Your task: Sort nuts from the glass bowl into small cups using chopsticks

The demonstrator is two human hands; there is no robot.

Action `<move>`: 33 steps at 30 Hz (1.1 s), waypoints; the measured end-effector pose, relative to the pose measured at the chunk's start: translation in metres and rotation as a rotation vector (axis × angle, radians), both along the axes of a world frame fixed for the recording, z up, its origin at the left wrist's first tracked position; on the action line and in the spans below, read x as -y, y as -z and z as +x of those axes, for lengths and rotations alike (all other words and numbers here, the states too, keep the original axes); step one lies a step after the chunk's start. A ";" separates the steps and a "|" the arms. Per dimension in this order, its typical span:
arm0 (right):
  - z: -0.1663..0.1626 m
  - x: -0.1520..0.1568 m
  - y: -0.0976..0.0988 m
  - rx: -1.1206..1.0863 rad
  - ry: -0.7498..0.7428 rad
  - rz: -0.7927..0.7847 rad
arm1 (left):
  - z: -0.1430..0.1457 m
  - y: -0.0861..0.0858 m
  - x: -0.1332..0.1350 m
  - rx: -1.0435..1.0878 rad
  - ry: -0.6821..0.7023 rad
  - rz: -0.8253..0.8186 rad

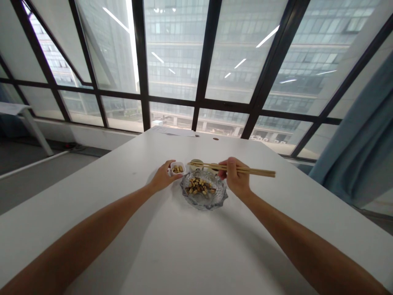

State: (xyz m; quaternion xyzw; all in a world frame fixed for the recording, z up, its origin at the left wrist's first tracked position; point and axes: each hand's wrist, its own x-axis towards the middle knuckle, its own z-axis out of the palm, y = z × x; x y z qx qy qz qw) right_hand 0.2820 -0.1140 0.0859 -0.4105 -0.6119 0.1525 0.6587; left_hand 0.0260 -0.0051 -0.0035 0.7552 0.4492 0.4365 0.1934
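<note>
My left hand (162, 177) grips a small white cup (177, 168) with a few nuts in it, held just left of a cut-glass bowl (204, 197). The bowl stands on the white table (184, 254) and holds several brown nuts (199, 186). My right hand (236, 177) holds a pair of wooden chopsticks (254, 171) level over the bowl's far rim, tips pointing left toward the cup. Behind the chopstick tips sits a small pale dish (196, 162), partly hidden.
The table's far edge (196, 132) carries a sheet of paper (166, 130) and two small dark spots. Large black-framed windows rise beyond it. A blue curtain (356, 155) hangs at the right, and another white table (15, 110) stands at the far left.
</note>
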 end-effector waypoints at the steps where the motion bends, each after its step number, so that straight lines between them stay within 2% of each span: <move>1: -0.010 -0.007 0.001 0.040 -0.027 -0.003 | 0.000 0.000 0.000 0.000 0.004 -0.001; 4: -0.030 -0.028 0.007 0.176 -0.117 -0.063 | 0.000 0.000 0.000 0.003 0.015 0.003; 7: -0.029 -0.035 0.010 0.176 -0.159 -0.137 | 0.000 0.000 -0.001 0.002 0.010 0.004; 11: -0.004 -0.015 0.004 0.019 -0.057 -0.183 | 0.000 0.001 -0.001 -0.004 0.002 -0.020; 13: 0.009 0.000 0.001 0.079 -0.073 -0.226 | 0.000 0.001 -0.001 -0.006 -0.001 -0.033; 17: 0.018 0.019 0.004 0.293 -0.207 -0.276 | 0.000 -0.001 0.000 -0.005 -0.013 -0.039; 23: 0.007 0.009 0.013 0.459 -0.293 -0.248 | -0.001 -0.001 0.001 -0.013 -0.023 -0.039; 27: 0.005 -0.001 0.016 0.361 -0.291 -0.282 | -0.001 0.000 0.000 -0.028 -0.021 -0.037; 33: 0.013 0.000 0.016 0.110 -0.165 -0.310 | -0.001 -0.001 0.001 -0.032 -0.027 -0.049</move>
